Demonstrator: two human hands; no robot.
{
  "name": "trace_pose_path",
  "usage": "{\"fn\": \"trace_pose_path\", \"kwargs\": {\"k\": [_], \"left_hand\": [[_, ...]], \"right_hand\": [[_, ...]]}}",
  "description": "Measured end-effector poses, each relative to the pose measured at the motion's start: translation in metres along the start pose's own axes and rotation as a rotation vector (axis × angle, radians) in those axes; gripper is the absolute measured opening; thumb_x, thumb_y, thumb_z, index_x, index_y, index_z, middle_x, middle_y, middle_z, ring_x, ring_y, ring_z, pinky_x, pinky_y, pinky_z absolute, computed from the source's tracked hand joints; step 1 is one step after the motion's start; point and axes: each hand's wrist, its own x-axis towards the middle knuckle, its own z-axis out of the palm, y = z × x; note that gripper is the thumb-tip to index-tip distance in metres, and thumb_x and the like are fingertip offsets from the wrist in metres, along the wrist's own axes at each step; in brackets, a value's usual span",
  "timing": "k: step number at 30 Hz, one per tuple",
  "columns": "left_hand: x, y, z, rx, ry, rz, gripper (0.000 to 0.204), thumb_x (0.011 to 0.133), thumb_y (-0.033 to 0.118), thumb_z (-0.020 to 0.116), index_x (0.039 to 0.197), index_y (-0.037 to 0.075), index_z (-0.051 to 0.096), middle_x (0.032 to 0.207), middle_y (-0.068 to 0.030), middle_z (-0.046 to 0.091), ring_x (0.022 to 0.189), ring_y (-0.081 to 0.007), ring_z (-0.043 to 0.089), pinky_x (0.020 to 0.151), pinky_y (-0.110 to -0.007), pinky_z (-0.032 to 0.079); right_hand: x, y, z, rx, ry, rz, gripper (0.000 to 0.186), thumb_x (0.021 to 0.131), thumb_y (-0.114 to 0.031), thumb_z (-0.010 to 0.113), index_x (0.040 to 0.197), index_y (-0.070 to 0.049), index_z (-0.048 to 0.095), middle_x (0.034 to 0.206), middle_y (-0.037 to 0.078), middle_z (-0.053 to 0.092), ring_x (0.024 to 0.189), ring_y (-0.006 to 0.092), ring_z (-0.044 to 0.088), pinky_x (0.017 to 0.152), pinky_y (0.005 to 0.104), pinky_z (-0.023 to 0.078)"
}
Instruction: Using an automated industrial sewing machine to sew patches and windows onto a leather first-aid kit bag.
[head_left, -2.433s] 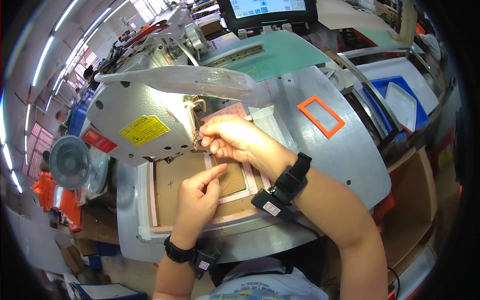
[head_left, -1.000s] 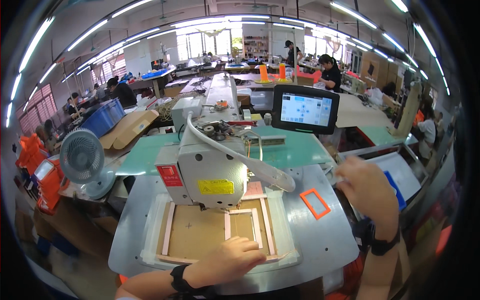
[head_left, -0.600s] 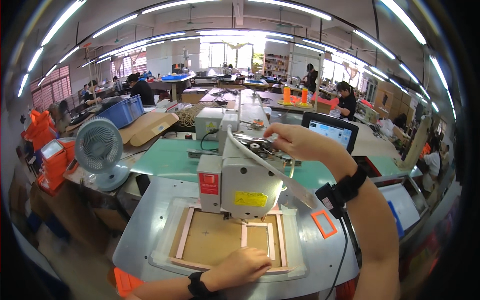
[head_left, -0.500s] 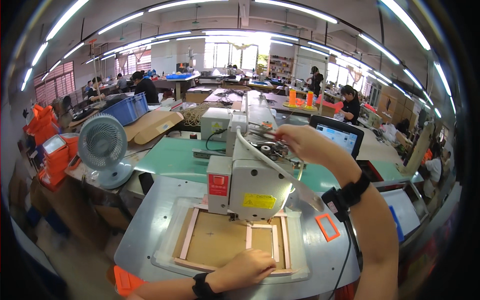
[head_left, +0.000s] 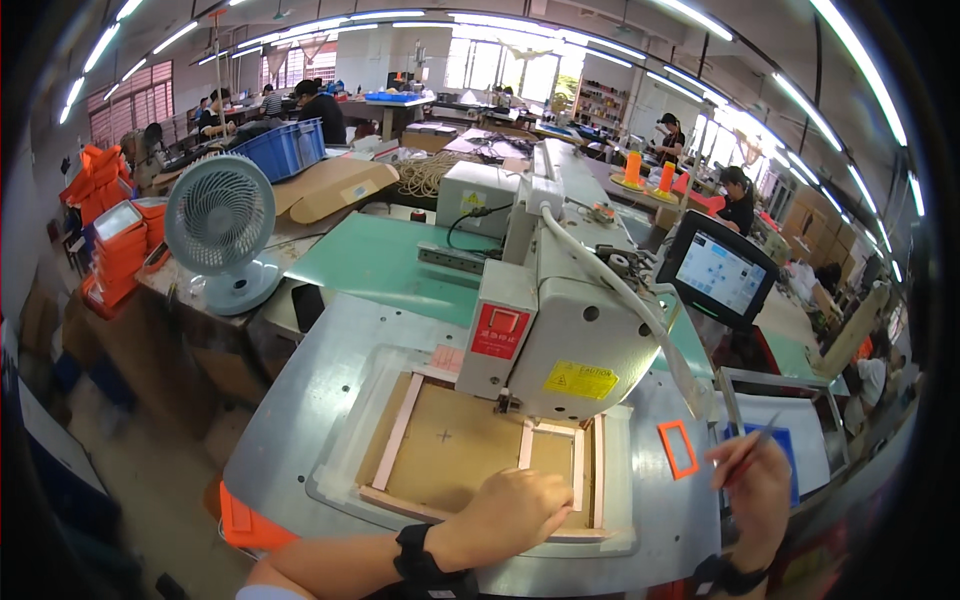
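Observation:
My left hand (head_left: pixel 512 512) rests over the lower right part of a brown template board (head_left: pixel 455 450) bordered by pale strips, next to the small inner frame (head_left: pixel 578 470). Its fingers are drawn together, and whatever they pinch, if anything, is hidden. To the right, raised above the table, my right hand (head_left: pixel 757 490) grips a slim, pointed tool (head_left: pixel 752 452) with red on it; its exact kind is unclear. The grey sewing machine head (head_left: pixel 590 340) stands over the far edge of the board. A flat orange rectangular frame (head_left: pixel 667 452) lies on the metal table between machine and right hand.
A screen (head_left: pixel 722 275) stands behind right. A blue tray (head_left: pixel 790 478) and a metal rack (head_left: pixel 842 432) are beyond my right hand. Orange pieces (head_left: pixel 245 522) hang at the table's left front edge. A fan (head_left: pixel 220 215) stands back left; several people work farther off.
My right hand has come down from the top of the machine to the table's right side, still gripping the pointed tool. The view has shifted; my left hand stays by the inner frame.

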Motion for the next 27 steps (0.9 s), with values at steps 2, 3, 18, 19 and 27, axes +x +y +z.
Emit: {"fn": "trace_pose_path", "kwargs": {"k": [2, 3, 18, 19, 27], "left_hand": [[0.001, -0.001, -0.003, -0.028, 0.023, -0.046, 0.011, 0.088, 0.017, 0.065, 0.085, 0.006, 0.066, 0.08, -0.0077, 0.065, 0.076, -0.0287, 0.064, 0.069, -0.039, 0.05], [0.001, -0.001, -0.005, -0.037, 0.033, -0.066, 0.011, 0.088, 0.017, 0.065, 0.085, 0.006, 0.066, 0.08, -0.0076, 0.064, 0.076, -0.0286, 0.064, 0.068, -0.039, 0.05], [0.012, 0.001, -0.013, -0.021, 0.088, -0.164, 0.006, 0.086, 0.011, 0.068, 0.085, 0.005, 0.068, 0.079, -0.0088, 0.064, 0.067, -0.0262, 0.064, 0.059, -0.036, 0.048], [0.012, 0.002, -0.012, -0.027, 0.082, -0.161, 0.006, 0.086, 0.011, 0.067, 0.085, 0.005, 0.068, 0.079, -0.0087, 0.064, 0.067, -0.0259, 0.064, 0.059, -0.036, 0.048], [0.012, 0.001, -0.012, -0.03, 0.094, -0.136, 0.006, 0.085, 0.011, 0.068, 0.085, 0.005, 0.068, 0.075, -0.0086, 0.062, 0.063, -0.0242, 0.061, 0.058, -0.035, 0.046]], "right_hand": [[-0.015, 0.012, 0.017, -0.106, 0.025, 0.303, 0.012, 0.095, -0.012, 0.055, 0.096, 0.0, 0.059, 0.093, 0.015, 0.067, 0.074, 0.0171, 0.065, 0.063, 0.0258, 0.05], [-0.021, 0.032, 0.02, -0.112, 0.011, 0.301, 0.015, 0.092, -0.004, 0.053, 0.103, 0.001, 0.06, 0.089, 0.011, 0.065, 0.074, 0.0156, 0.063, 0.067, 0.0252, 0.05], [-0.022, 0.06, 0.091, -0.948, -0.119, 0.118, 0.026, 0.084, -0.03, 0.074, 0.093, -0.007, 0.069, 0.082, 0.007, 0.068, 0.065, 0.0238, 0.066, 0.058, 0.0338, 0.05], [-0.024, 0.061, 0.09, -0.975, -0.118, 0.11, 0.025, 0.084, -0.031, 0.074, 0.092, -0.008, 0.068, 0.083, 0.006, 0.068, 0.065, 0.0235, 0.067, 0.058, 0.0337, 0.05], [-0.014, 0.062, 0.094, -1.031, -0.151, 0.006, 0.02, 0.082, -0.026, 0.075, 0.087, -0.009, 0.066, 0.082, 0.004, 0.067, 0.065, 0.0245, 0.066, 0.055, 0.0353, 0.048]]}}
